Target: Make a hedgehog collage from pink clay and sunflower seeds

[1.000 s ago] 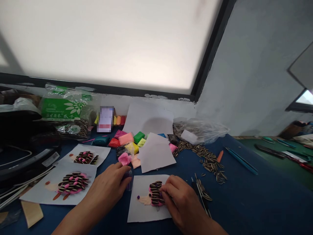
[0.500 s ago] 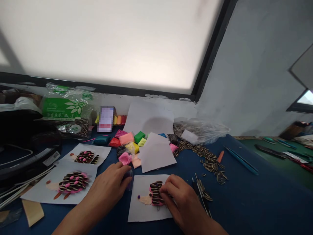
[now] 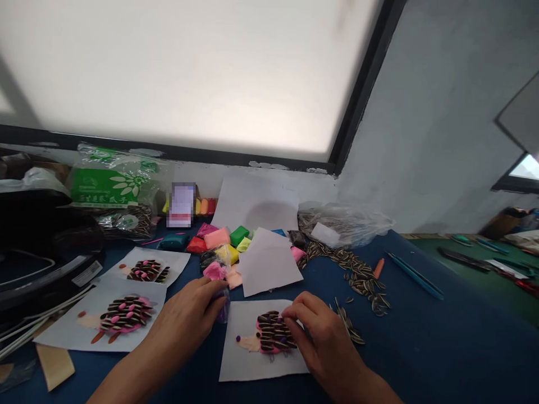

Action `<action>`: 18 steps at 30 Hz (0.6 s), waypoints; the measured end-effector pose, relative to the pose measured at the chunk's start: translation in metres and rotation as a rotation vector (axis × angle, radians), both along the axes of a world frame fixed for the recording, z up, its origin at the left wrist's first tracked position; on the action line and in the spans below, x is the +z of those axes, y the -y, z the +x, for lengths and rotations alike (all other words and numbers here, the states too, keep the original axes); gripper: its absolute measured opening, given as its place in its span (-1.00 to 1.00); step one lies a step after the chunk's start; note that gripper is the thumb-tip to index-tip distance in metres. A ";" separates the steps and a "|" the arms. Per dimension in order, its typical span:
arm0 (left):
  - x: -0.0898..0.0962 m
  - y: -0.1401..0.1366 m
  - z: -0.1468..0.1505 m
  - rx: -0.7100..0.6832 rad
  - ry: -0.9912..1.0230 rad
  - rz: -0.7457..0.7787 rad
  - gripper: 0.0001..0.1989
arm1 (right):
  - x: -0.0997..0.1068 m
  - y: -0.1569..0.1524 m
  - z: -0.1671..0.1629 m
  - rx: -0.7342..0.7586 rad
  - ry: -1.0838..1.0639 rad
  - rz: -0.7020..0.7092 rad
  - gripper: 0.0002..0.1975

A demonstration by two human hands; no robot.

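My left hand (image 3: 189, 314) is closed around a packet of purple clay (image 3: 223, 310), partly hidden by the fingers. In front of me lies a white paper with a hedgehog picture (image 3: 269, 335), made of striped sunflower seeds set in pink clay, with a peach clay snout and small dark purple dots. Over the picture's right side, my right hand (image 3: 322, 339) has thumb and forefinger pinched beside a purple dot on the seeds. Whether something sits between those fingertips is too small to tell. Right of it lie several seeds (image 3: 353, 331), partly covered by the hand.
Two other seed hedgehog pictures (image 3: 126, 314) lie at left. Ahead are coloured clay packets (image 3: 217, 238), a white paper sheet (image 3: 269, 264), a phone (image 3: 181, 205) and loose seeds (image 3: 362, 278). Blue tweezers (image 3: 415, 275) are at right; a green seed bag (image 3: 113, 188) stands behind.
My right hand has shifted slightly up and right, uncovering more of the seeds and purple dots. My left hand stays nearly in place, with more of the purple packet showing.
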State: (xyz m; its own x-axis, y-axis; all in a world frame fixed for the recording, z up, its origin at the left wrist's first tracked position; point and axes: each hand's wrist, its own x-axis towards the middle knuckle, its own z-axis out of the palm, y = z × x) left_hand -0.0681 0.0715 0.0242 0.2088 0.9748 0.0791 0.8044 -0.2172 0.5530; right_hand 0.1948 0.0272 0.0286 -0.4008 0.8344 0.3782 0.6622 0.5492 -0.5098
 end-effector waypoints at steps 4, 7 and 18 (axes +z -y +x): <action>0.012 0.008 0.012 -0.064 0.236 -0.042 -0.51 | 0.004 0.002 0.000 0.004 -0.124 -0.078 -0.79; 0.022 0.020 0.027 -0.110 0.347 -0.111 -0.49 | 0.012 0.006 -0.004 0.023 -0.279 -0.214 -0.72; 0.020 0.043 0.045 -0.255 0.618 -0.174 -0.71 | 0.023 0.017 -0.018 0.078 -0.691 -0.816 -0.60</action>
State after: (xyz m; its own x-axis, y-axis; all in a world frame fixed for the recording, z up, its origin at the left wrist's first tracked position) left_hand -0.0227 0.0284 0.0441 0.4004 0.9104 0.1041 0.2655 -0.2240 0.9378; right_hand 0.1771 0.0101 0.0514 -0.3766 0.9190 -0.1165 0.0668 -0.0985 -0.9929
